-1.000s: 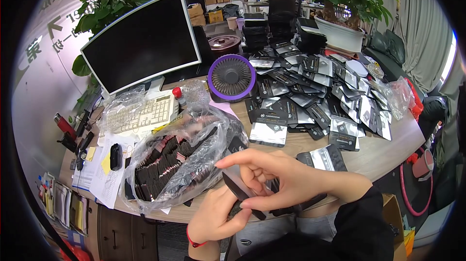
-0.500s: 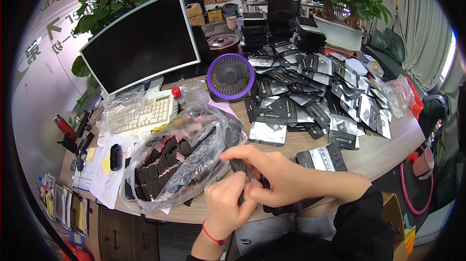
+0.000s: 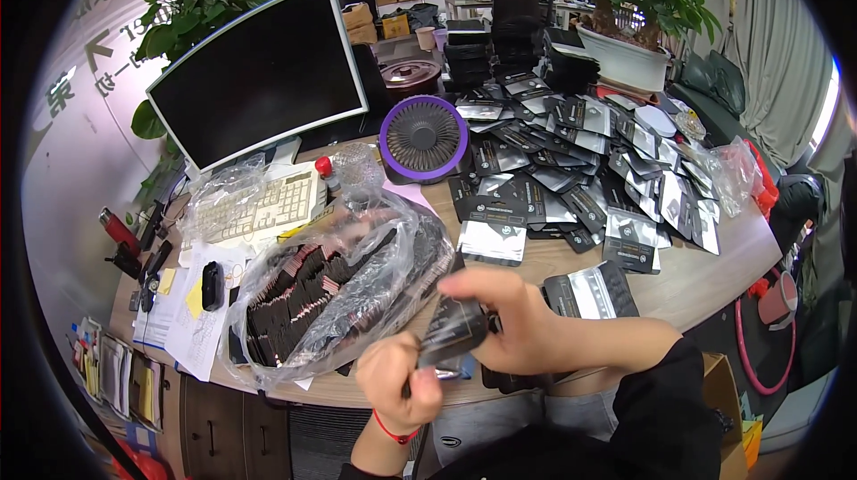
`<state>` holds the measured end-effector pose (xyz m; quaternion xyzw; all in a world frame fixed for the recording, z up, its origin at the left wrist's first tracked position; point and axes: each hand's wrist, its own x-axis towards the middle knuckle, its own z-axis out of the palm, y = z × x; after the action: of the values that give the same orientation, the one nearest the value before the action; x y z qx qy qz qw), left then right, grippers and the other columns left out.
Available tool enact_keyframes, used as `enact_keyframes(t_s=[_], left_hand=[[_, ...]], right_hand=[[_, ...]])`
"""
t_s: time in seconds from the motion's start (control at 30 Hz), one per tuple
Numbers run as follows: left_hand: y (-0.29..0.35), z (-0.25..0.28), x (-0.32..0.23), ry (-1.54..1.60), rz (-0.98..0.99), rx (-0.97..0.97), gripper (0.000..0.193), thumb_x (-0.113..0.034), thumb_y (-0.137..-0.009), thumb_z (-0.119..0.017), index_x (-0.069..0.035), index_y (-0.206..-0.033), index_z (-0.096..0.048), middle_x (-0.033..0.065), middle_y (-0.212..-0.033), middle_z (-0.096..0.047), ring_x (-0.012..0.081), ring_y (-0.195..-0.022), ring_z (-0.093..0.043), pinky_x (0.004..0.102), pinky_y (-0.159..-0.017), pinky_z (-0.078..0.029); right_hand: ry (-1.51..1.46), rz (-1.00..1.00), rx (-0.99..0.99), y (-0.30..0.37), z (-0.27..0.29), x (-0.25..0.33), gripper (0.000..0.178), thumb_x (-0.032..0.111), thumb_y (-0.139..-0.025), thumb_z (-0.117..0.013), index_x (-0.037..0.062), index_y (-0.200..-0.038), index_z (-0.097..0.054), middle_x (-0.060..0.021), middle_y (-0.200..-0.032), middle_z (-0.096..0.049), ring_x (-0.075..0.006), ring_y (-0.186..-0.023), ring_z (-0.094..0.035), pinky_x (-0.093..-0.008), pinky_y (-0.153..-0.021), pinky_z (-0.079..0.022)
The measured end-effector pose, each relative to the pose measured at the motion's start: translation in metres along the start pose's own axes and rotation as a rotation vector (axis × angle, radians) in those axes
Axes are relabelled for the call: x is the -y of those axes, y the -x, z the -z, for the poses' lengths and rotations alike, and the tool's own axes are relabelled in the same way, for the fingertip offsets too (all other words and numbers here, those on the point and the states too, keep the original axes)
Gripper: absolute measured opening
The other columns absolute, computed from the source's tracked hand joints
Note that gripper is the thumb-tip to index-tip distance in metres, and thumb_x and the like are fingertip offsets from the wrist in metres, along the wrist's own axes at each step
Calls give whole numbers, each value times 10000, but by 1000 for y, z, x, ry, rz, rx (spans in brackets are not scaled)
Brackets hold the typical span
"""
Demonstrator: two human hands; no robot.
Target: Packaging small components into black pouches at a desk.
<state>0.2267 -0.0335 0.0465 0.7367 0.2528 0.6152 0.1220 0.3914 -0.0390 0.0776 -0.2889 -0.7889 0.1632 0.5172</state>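
Observation:
Above the desk's front edge, a small black pouch (image 3: 453, 330) with faint print spans the gap between my hands, tilted and blurred by motion. My left hand (image 3: 398, 384), with a red string on its wrist, is closed on its lower left end. At the other end my right hand (image 3: 513, 315) pinches it, the index finger arched over the top. A small shiny bluish piece shows under the pouch; I cannot tell what it is. Left of my hands lies a clear plastic bag (image 3: 361, 324) packed with rows of thin dark packets (image 3: 290, 315). Flat black-and-silver pouches (image 3: 589, 292) lie by my right forearm.
A heap of black-and-silver pouches (image 3: 571, 158) covers the right of the desk. Behind the bag stand a purple-rimmed fan (image 3: 424, 136), a keyboard (image 3: 259, 212) and a monitor (image 3: 259, 78). Papers (image 3: 196, 328) lie at left; a potted plant (image 3: 625, 51) stands at the back.
My hands have moved apart, the left one down and left, the right one slightly right. The black pouch, mostly hidden between them before, now shows its face.

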Motion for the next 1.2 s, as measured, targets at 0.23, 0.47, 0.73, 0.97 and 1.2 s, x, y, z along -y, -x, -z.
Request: enact_keyframes(t_s=[0.23,0.47,0.73,0.97,1.2], left_hand=[[-17,12,-5,-29,186,40,195,-98,-792,-535,14,-664,-438,129,-565,-390,291,-459,-427,358,-456,-326],[-22,12,3,-23,221,145,165,-40,-825,-521,3,-690,-435,122,-566,-399,255,-464,-396,342,-468,-316],[-21,8,18,150,242,109,199,-28,-848,-585,-26,-812,-389,49,-652,-409,111,-563,-379,269,-511,-311],[-15,4,17,357,254,25,445,13,-769,-691,-73,-944,-291,34,-722,-386,88,-607,-352,214,-535,-293],[-15,5,11,332,319,11,487,20,-746,-718,-83,-931,-280,26,-723,-383,82,-610,-344,206,-541,-290]], right_hand=[[595,552,-72,-3,-1,1,301,80,-607,-719,86,-888,-613,-81,-871,-557,-203,-570,-498,-291,-479,-372],[748,244,127,-12,3,21,266,279,-673,-721,100,-826,-599,-133,-1018,-512,-257,-877,-522,-354,-680,-448],[709,320,22,-12,7,15,389,335,-630,-772,44,-762,-549,-225,-1217,-493,-369,-1056,-497,-444,-853,-480],[678,258,89,-16,14,18,449,334,-635,-796,23,-642,-472,-283,-1276,-492,-394,-1028,-539,-438,-824,-498],[666,246,97,-18,12,13,483,349,-636,-802,19,-628,-451,-274,-1237,-525,-385,-1001,-566,-427,-803,-508]])
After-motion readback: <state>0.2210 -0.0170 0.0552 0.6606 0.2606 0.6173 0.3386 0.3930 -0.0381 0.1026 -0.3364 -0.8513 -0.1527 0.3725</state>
